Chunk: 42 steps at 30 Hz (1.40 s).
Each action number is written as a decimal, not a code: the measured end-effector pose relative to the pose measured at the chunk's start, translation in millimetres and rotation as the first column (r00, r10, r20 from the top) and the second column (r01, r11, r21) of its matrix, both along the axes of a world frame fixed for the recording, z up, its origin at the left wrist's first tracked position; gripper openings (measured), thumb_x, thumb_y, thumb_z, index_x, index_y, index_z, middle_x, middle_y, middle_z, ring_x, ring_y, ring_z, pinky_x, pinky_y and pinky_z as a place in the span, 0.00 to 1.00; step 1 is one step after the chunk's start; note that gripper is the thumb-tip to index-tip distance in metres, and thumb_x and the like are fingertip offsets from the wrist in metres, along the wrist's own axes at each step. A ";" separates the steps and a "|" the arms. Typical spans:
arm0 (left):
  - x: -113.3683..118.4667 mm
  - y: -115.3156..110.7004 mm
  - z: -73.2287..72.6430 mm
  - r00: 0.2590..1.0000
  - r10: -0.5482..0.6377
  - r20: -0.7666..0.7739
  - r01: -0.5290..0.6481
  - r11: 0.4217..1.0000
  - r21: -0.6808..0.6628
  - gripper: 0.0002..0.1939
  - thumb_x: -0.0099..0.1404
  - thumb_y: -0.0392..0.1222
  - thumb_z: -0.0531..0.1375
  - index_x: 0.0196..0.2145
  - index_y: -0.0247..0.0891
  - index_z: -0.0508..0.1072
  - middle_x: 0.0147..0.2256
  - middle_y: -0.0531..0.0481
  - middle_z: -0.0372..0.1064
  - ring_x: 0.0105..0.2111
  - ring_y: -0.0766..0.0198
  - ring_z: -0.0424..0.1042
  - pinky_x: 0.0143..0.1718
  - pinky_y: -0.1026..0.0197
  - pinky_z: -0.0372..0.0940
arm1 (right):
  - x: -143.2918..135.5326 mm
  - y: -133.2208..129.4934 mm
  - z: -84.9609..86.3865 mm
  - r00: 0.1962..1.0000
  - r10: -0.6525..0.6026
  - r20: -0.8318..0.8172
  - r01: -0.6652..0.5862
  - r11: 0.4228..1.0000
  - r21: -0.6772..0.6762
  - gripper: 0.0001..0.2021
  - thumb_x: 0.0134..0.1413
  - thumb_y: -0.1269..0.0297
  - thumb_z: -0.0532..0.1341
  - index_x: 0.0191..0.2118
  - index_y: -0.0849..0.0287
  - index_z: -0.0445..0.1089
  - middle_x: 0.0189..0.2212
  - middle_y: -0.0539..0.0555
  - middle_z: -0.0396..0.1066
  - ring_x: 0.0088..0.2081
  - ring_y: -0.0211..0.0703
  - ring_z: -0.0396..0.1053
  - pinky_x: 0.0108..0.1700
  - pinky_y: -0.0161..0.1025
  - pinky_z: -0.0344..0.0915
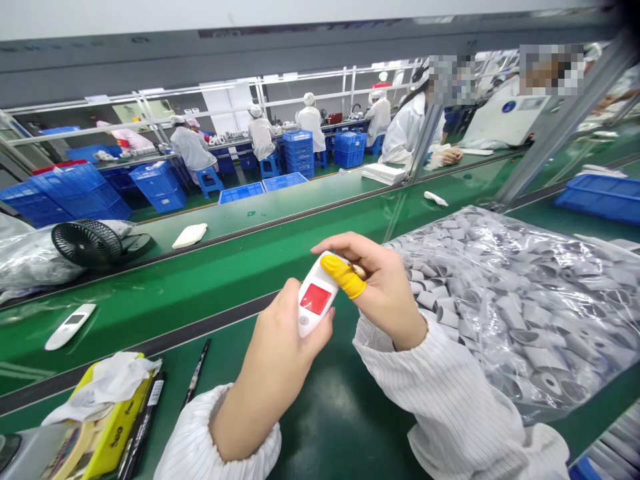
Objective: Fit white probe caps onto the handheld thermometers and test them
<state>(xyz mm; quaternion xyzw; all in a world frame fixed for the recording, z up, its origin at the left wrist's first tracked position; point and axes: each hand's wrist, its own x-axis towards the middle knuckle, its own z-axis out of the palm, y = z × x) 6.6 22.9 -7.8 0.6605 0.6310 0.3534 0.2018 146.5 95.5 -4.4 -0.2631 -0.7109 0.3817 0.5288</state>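
**White handheld thermometer (315,300) mid-handling, not set down**

Green conveyor belt (210,287) runs left to right beyond the near green bench (330,413). On it: a similar white unit (71,327) at left and a smaller white piece (436,199) far right.

Clear plastic bag (585,390), near right: loaded with loose grey hollow tubular parts (533,357). Blue crate (600,207), far right, has white pieces in it. Stacked blue crates (298,155) across the aisle; contents can't tell. Yellow box (117,437), near left, white tissue (113,383) on top, black marker (145,420) alongside.

Left hand (275,340) grips the thermometer's lower end; right hand (383,273) pinches its upper end, yellow finger cot (345,277) on the thumb pressed to the face. Thermometer is tilted above the bench's far edge, left of the bag.

Progress, judged: housing looks closed, red patch (320,297) sits in the display area. Whether work on this unit is finished, can't tell.
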 end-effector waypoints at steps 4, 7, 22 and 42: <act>1.2 0.6 -1.6 1.000 0.010 0.023 -0.010 1.000 0.007 0.13 0.65 0.47 0.58 0.29 0.43 0.57 0.24 0.57 0.60 0.22 0.65 0.58 0.24 0.64 0.51 | 1.4 0.4 0.2 1.000 0.003 0.000 -0.003 1.000 0.003 0.10 0.59 0.55 0.63 0.39 0.56 0.74 0.30 0.52 0.72 0.28 0.39 0.68 0.28 0.36 0.61; 2.2 0.6 -3.3 0.999 0.014 0.029 -0.014 1.000 0.007 0.13 0.65 0.47 0.58 0.29 0.43 0.58 0.24 0.57 0.61 0.22 0.65 0.59 0.24 0.64 0.51 | 0.9 0.8 1.3 1.000 0.005 0.006 -0.005 1.000 0.001 0.10 0.59 0.55 0.63 0.39 0.56 0.74 0.30 0.52 0.72 0.28 0.39 0.67 0.28 0.36 0.61; -11.7 4.1 0.0 0.868 -0.067 0.491 -0.002 0.990 0.139 0.23 0.68 0.50 0.60 0.57 0.42 0.63 0.38 0.51 0.68 0.32 0.64 0.72 0.32 0.62 0.69 | 10.9 4.6 3.7 0.994 -0.014 0.107 -0.002 0.990 0.144 0.17 0.70 0.56 0.50 0.33 0.58 0.70 0.26 0.51 0.63 0.29 0.38 0.62 0.32 0.37 0.59; -17.6 -2.0 -2.5 0.914 -0.120 0.388 0.001 0.956 0.294 0.18 0.77 0.46 0.48 0.61 0.45 0.61 0.30 0.56 0.68 0.25 0.71 0.67 0.27 0.68 0.65 | -3.4 -7.5 -4.0 0.846 -0.357 0.396 0.055 0.798 0.601 0.09 0.63 0.72 0.57 0.32 0.62 0.71 0.24 0.50 0.73 0.24 0.35 0.66 0.26 0.32 0.54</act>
